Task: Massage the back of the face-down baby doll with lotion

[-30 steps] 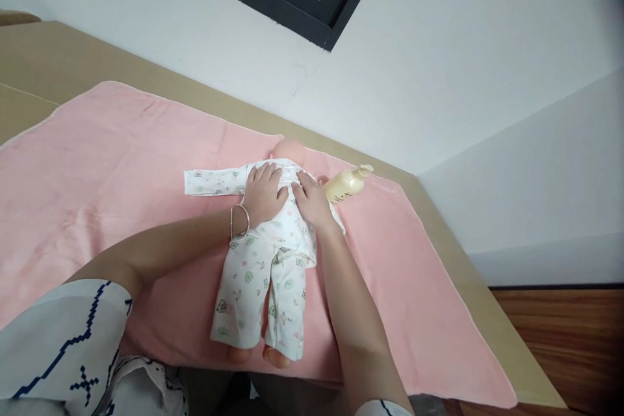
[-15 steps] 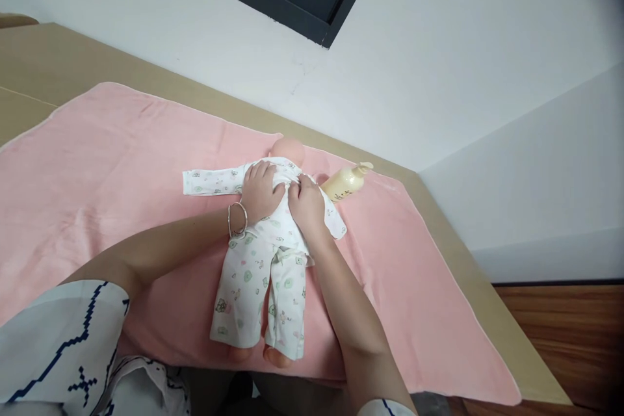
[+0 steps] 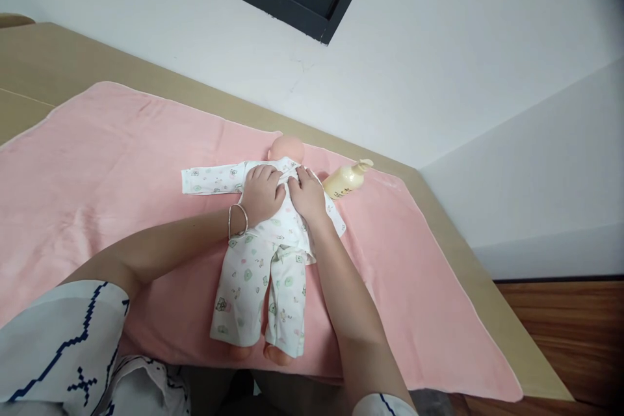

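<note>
A baby doll lies on a pink blanket, its bald head toward the wall and its feet toward me. It wears a white patterned top and matching trousers. My left hand, with a bangle at the wrist, rests flat on the left side of the doll's chest. On the right side of the chest lies my right hand, its fingers stretched out over the cloth. Both hands press on the top and appear to hold nothing. The doll's left-hand sleeve stretches out sideways; the right one slants down.
A pale yellow pump bottle stands or leans on the blanket right of the doll's shoulder. The blanket covers most of a tan table. Behind it rises a white wall with a dark window frame.
My right hand's fingers have shifted slightly on the doll's chest. The left hand stays almost in place, and the doll lies as before. The view has moved a little.
</note>
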Available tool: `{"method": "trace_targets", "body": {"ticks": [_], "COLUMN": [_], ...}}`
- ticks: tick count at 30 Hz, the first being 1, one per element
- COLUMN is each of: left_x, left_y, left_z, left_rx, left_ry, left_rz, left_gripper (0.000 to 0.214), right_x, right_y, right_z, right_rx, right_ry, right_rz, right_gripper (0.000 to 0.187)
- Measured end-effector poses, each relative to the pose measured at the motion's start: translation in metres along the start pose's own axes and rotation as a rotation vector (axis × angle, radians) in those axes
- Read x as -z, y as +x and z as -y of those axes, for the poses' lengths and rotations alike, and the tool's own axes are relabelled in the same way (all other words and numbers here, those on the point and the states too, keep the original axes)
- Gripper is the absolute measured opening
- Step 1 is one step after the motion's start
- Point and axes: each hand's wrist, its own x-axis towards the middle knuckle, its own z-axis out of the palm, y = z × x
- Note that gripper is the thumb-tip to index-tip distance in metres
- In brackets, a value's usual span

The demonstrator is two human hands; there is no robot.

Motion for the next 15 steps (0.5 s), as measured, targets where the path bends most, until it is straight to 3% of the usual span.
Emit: {"method": "trace_targets", "body": {"ticks": [4,9,12,15], "left_x": [-0.005,-0.011,-0.011,-0.008], "left_y": [0.003,0.005,0.003,0.001], "left_z": [0.003,0.005,0.006,0.007], "left_rx": [0.107,0.176,0.102,-0.042], "left_ry": [0.004,0.019,-0.012,-0.049], "left_rz": [0.027,0.039,0.012,-0.045], "left_gripper": [0.040,0.050,0.043,0.034], "right_x": [0.008,0.030,0.036,0.033], "right_y": [-0.010,-0.031,-0.030,-0.017], "right_z": [0.016,0.045,0.042,0.020], "right_rx": [-0.009,-0.081,-0.083,-0.012], "right_ry": [-0.027,-0.097,-0.070,0.078], "right_rz": [0.013,0.119,0.116,0.115], "right_gripper": [0.042,0.033,0.031,0.032]}}
